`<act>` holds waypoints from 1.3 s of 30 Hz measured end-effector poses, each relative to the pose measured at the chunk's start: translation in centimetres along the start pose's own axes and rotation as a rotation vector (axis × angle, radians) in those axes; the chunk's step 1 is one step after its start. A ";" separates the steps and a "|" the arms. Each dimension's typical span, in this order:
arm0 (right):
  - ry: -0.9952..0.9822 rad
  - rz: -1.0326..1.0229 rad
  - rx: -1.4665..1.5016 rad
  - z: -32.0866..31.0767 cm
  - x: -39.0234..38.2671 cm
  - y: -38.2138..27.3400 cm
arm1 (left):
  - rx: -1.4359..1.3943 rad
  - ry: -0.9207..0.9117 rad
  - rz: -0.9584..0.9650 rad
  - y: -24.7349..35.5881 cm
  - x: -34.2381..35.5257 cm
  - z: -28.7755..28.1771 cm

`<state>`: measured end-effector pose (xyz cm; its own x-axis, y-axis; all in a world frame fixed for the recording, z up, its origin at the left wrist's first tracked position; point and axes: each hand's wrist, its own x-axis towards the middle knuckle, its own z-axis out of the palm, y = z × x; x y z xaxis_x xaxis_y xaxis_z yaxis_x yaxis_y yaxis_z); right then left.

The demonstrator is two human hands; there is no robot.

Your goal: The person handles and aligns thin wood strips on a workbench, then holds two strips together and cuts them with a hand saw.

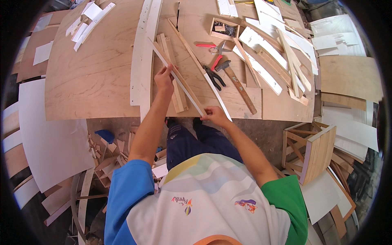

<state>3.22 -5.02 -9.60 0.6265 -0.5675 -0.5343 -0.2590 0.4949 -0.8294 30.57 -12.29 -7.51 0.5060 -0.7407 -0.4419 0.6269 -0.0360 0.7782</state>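
Observation:
A slim wooden strip (185,90), white on one face and bare wood on the other, slants across the near half of the plywood table (94,81). My left hand (164,78) grips it partway along its length. At the strip's near end, by the table's front edge, my right hand (215,115) pinches it between thumb and fingers. Beneath and beside it lie bare wooden battens (178,96). A longer, partly white strip (212,90) rests just to its right. Farther right are black-handled pliers (214,77), red-handled pliers (221,50) and a wooden-handled hammer (241,90).
An open wooden box (212,31) of dark nails stands at the back. Long white boards (141,69) lie left of the strips; mixed offcuts (281,61) are heaped at right. A wooden frame (320,151) stands below the table's right corner, and scrap wood (110,163) litters the floor at left.

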 end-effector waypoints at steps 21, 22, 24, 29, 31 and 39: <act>0.122 0.313 0.075 0.3 1.4 -0.8 | 0.066 -0.124 0.074 0.5 -2.8 1.8; 0.119 0.316 0.077 0.2 1.5 -0.8 | 0.058 -0.132 0.079 0.5 -3.0 1.8; 0.113 0.321 0.082 -0.1 1.7 -0.6 | 0.050 -0.145 0.086 0.5 -3.0 1.8; 0.084 0.321 0.030 0.2 2.0 -0.9 | 0.062 -0.147 0.076 0.0 -2.1 0.4; 0.064 0.316 0.019 0.3 2.1 -0.7 | 0.060 -0.142 0.048 0.0 -1.8 0.1; 0.136 0.288 0.021 -0.5 0.7 2.8 | 0.165 -0.177 -0.132 -1.9 -2.6 0.0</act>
<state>2.57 -4.36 -12.41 0.4254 -0.4841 -0.7646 -0.3952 0.6607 -0.6382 28.05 -10.27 -7.81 0.3055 -0.8276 -0.4709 0.5684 -0.2383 0.7875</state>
